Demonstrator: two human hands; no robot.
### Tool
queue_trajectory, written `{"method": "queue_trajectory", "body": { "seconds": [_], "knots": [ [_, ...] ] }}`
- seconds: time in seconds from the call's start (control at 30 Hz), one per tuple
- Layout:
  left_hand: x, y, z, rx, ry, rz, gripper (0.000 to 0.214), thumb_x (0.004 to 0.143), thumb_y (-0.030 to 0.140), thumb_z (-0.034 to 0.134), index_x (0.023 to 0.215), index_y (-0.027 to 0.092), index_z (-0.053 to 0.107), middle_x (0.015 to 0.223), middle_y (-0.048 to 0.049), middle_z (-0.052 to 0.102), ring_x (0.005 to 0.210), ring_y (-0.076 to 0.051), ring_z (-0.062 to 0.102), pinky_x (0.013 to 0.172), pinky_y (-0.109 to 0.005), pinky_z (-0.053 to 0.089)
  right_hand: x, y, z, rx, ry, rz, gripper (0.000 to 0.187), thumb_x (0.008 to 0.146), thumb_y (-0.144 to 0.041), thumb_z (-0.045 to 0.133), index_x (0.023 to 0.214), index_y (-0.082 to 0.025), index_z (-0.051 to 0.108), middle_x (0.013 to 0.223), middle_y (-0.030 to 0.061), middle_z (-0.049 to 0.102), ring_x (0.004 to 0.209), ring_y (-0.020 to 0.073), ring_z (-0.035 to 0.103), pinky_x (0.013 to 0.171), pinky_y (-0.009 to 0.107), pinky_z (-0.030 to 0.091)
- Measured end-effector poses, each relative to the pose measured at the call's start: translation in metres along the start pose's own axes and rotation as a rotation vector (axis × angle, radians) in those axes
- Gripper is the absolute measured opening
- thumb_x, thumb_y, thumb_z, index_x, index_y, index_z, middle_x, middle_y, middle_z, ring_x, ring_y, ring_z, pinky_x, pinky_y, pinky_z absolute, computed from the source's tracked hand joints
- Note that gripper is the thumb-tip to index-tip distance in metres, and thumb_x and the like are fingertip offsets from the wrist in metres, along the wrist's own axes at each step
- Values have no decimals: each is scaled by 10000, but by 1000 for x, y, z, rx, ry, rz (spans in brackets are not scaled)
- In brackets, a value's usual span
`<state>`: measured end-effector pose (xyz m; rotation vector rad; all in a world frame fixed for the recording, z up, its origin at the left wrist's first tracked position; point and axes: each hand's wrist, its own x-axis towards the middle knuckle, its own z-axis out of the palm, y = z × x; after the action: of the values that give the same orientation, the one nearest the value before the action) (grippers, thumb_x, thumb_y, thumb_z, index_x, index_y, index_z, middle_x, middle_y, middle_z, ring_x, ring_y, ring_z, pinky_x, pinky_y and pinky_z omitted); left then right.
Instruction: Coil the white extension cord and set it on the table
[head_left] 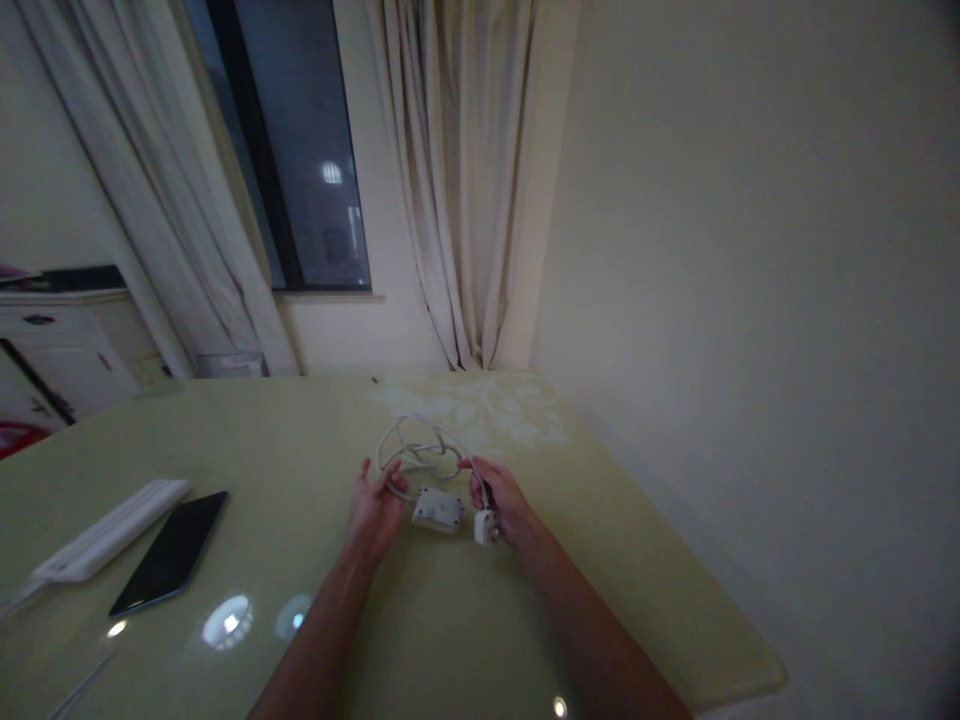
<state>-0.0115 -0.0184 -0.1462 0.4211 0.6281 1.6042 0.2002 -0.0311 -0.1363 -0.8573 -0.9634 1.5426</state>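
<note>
A white cord (429,449) lies in loose loops above the table, between my two hands. My left hand (377,512) has its thumb and some fingers closed around the left side of the loops, with one finger raised apart. My right hand (501,497) grips the cord at the right, close to a white plug (486,527) that hangs just below the fingers. Between the hands is a small white rectangular block (437,510) with dark dots near its corners; it appears joined to the cord, and its exact kind is unclear.
On the left of the glossy pale table (285,440) lie a long white power strip-like bar (112,532) and a black phone or tablet (171,553). A thin white cable (81,688) is at the lower left. A wall (720,350) borders the right; curtains (465,190) hang behind.
</note>
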Motion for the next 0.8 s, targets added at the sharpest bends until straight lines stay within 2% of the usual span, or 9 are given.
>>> {"method": "queue_trajectory", "body": {
  "seconds": [0.07,0.13,0.2,0.33,0.47,0.53,0.6,0.7,0.8],
  "knots": [
    [-2,-4,1,138,-48,42,549,790,54,700,1235,324,527,1045,-13,710,856,-98,671,803,-217,531,-2,2,-2,23,56,-26,598,729,-567,784,1162,-182,634,612,-82,542,409,50,395,390,187,288],
    [-5,-4,2,308,-142,72,599,733,83,717,1277,286,570,1180,-61,708,1037,-156,674,890,-267,530,-2,2,-5,18,108,-67,651,713,-541,800,1230,-226,563,660,-83,596,397,55,415,376,183,297],
    [-9,-1,1,493,-253,109,632,702,105,692,1311,238,593,1251,-99,696,1086,-199,667,885,-295,531,0,2,-8,10,142,-92,601,693,-539,807,1143,-237,548,668,-80,617,380,58,417,358,183,294],
    [-18,5,-1,798,-388,234,800,708,119,674,1473,238,470,1299,-125,685,1080,-227,677,866,-334,534,4,-3,-12,61,117,-94,433,677,-477,788,948,-213,578,679,-41,663,364,47,382,348,186,268],
    [-20,7,-1,1047,-300,313,748,808,284,701,1500,183,437,1068,-111,745,943,-238,711,807,-340,534,-6,-18,-9,91,-50,-60,444,723,-321,723,1150,-208,673,1021,65,767,482,58,512,448,194,396],
    [-21,12,-3,1335,-228,375,668,856,327,662,1481,178,481,928,-88,750,848,-245,703,791,-347,506,-16,-29,-8,40,-148,-52,527,740,-263,721,1264,-241,672,1244,84,724,619,74,616,548,194,468],
    [-23,18,-6,1668,-142,498,561,899,350,611,1434,191,557,856,-91,739,835,-270,684,822,-374,467,-24,-36,-9,-24,-227,-47,592,744,-233,748,1328,-274,659,1356,81,671,742,90,672,620,186,496],
    [-27,27,-12,1959,0,686,419,955,334,498,1311,188,666,899,-139,734,907,-303,658,859,-401,416,-29,-35,-15,-43,-256,-60,654,711,-211,803,1343,-293,659,1357,82,670,808,97,686,641,166,491],
    [-27,29,-18,2007,134,827,387,984,346,424,1038,152,755,946,-181,722,968,-320,623,855,-408,393,-20,-24,-22,-1,-202,-107,646,672,-232,843,1299,-270,693,1245,90,717,781,99,668,634,166,484]
  ]
}}
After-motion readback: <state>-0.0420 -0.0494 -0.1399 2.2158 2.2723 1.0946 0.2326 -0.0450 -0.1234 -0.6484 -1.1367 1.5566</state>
